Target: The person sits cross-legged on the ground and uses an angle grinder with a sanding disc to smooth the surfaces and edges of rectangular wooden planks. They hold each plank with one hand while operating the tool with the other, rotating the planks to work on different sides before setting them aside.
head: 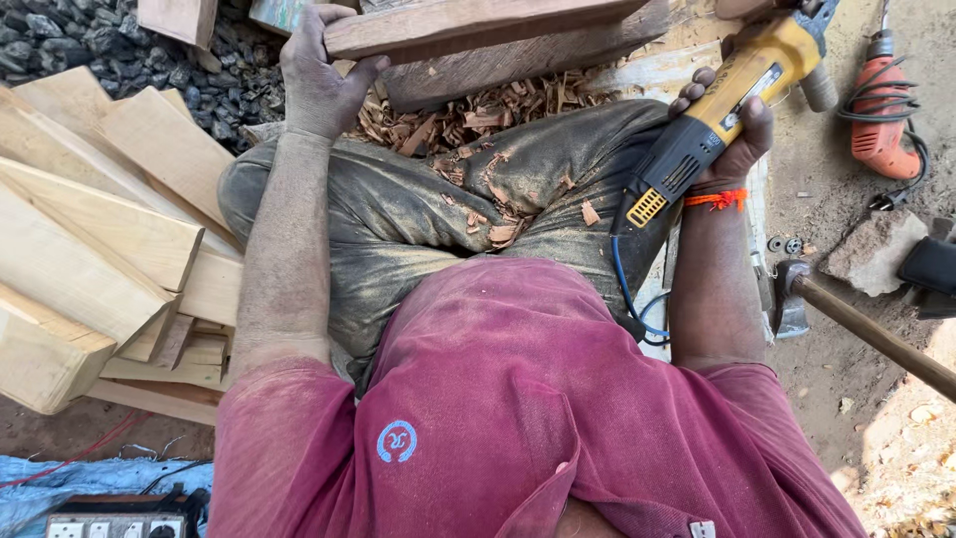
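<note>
While the person sits with knees drawn up in dusty grey trousers (478, 199), the head view shows the left hand (317, 80) clenched over the near end of a reddish-brown wooden plank (478, 25), which lies across the top of the frame just beyond the knees. The right hand (732, 134) wraps its fingers (687, 100) around the body of a yellow-and-black corded power tool (717, 110), held tilted up to the right; its blue cable (625, 289) drops past the right thigh. Reddish wood shavings (468, 115) lie under the plank and on the trousers. Pale cut timber blocks (100, 239) are stacked to the left. On the ground to the right lie an orange electric drill (878, 120) and a hammer with a wooden handle (856, 324).
</note>
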